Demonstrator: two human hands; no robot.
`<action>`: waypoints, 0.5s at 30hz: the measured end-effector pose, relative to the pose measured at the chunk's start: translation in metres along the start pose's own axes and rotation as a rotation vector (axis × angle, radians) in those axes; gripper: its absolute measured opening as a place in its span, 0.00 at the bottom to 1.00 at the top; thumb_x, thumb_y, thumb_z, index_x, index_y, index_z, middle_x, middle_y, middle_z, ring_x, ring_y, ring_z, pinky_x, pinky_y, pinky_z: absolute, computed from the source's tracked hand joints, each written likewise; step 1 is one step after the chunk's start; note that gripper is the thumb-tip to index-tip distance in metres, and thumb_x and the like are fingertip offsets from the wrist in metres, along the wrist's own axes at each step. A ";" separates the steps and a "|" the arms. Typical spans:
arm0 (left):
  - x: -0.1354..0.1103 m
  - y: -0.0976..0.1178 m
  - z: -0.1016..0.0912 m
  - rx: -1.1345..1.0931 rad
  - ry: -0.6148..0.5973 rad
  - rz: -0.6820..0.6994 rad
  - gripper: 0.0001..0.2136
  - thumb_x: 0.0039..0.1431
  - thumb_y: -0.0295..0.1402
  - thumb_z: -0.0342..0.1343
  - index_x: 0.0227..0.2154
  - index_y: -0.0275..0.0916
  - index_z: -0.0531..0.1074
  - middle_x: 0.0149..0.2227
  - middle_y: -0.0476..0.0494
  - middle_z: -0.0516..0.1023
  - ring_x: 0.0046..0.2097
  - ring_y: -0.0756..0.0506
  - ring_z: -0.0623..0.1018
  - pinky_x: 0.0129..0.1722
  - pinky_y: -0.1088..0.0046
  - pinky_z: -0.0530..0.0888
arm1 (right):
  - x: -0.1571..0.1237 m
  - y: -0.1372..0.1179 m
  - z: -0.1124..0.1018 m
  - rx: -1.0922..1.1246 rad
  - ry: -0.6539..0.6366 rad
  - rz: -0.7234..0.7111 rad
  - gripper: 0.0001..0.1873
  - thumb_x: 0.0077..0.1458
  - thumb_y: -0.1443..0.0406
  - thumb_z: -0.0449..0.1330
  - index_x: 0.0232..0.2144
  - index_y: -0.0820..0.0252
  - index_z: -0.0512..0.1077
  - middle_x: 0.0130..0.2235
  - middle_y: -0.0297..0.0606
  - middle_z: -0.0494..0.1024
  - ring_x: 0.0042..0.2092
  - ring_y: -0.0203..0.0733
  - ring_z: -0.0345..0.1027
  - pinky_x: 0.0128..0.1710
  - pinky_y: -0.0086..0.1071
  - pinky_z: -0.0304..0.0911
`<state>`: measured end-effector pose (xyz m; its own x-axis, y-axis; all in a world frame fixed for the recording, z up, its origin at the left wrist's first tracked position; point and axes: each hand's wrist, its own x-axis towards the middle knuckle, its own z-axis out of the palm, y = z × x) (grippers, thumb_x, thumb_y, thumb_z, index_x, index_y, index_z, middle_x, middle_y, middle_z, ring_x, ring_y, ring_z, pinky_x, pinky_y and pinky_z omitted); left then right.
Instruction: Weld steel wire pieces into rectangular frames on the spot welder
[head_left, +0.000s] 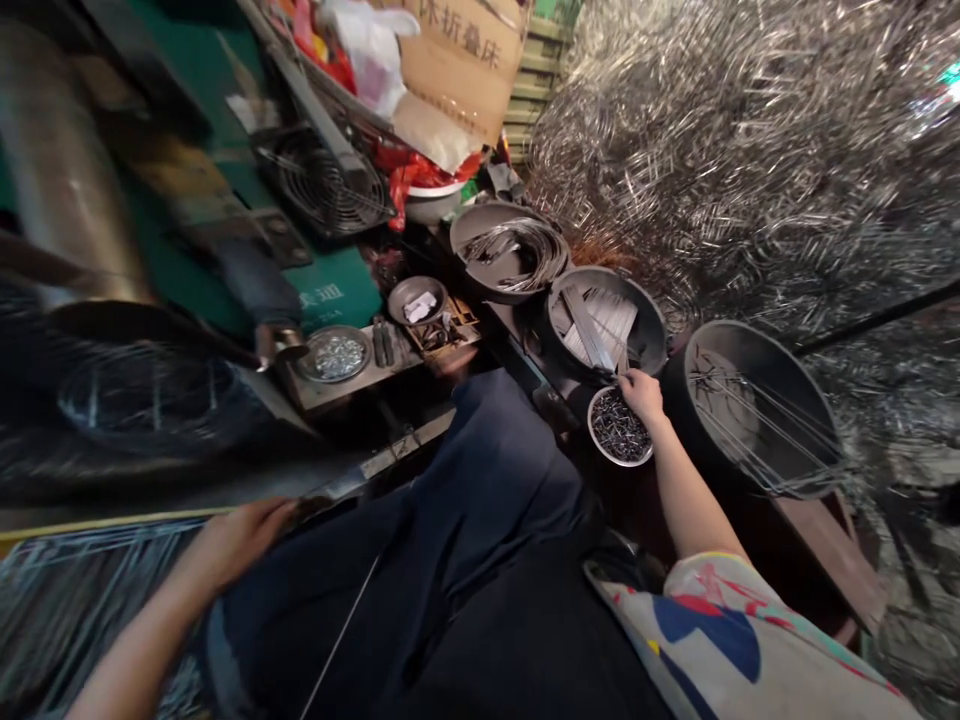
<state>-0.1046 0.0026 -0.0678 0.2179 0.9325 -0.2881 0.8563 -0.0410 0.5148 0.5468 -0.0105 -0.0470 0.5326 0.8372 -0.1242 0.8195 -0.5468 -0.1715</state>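
My right hand [643, 396] is closed, its fingers curled in at the far rim of a small round bowl [619, 428] full of short dark metal pieces. Its fingertips are by the near end of a bundle of flat metal strips [587, 328], which slants out of a black round tub [652, 310]. What the fingers pinch is hidden. Low on the left, my left hand [244, 540] is slightly blurred beside my thigh, its fingers stretched forward with nothing visible in them. A thin straight wire [341, 638] lies across my dark clothing.
A tub with coiled wire [517, 255] and another with long bent wires [757, 405] flank the strips. Tangled wire [750, 150] rises behind. Left stand a green machine [337, 290], a fan [326, 180] and a dish of shiny bits [336, 355]. Wire frames [82, 610] lie lower left.
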 end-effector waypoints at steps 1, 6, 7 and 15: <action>0.010 0.011 -0.001 0.122 -0.056 0.010 0.17 0.59 0.45 0.45 0.25 0.44 0.73 0.21 0.52 0.77 0.28 0.41 0.79 0.32 0.67 0.72 | 0.011 0.005 0.002 -0.007 0.008 0.041 0.18 0.63 0.61 0.50 0.47 0.64 0.75 0.45 0.51 0.78 0.48 0.49 0.71 0.48 0.36 0.63; 0.028 0.084 -0.007 0.500 -0.247 0.050 0.16 0.66 0.35 0.39 0.40 0.37 0.73 0.31 0.38 0.80 0.34 0.39 0.80 0.31 0.71 0.67 | 0.079 -0.005 0.023 -0.018 -0.085 0.160 0.19 0.60 0.58 0.56 0.49 0.60 0.75 0.48 0.48 0.77 0.51 0.47 0.70 0.50 0.35 0.63; 0.028 0.097 -0.008 0.538 -0.259 0.069 0.15 0.66 0.33 0.40 0.41 0.38 0.72 0.32 0.38 0.81 0.34 0.39 0.81 0.31 0.71 0.66 | 0.092 -0.010 0.029 -0.023 -0.128 0.174 0.19 0.57 0.58 0.59 0.48 0.61 0.75 0.48 0.49 0.77 0.50 0.48 0.71 0.50 0.35 0.64; -0.008 0.148 -0.017 0.535 -0.148 0.283 0.19 0.61 0.22 0.39 0.42 0.37 0.75 0.30 0.36 0.77 0.29 0.39 0.79 0.28 0.67 0.69 | 0.132 -0.021 0.063 -0.064 -0.288 0.209 0.33 0.48 0.61 0.67 0.54 0.72 0.70 0.53 0.63 0.71 0.54 0.56 0.68 0.53 0.41 0.63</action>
<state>0.0130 -0.0050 0.0242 0.5000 0.8014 -0.3281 0.8637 -0.4889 0.1221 0.5870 0.1107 -0.1211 0.6161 0.6653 -0.4216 0.7158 -0.6964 -0.0528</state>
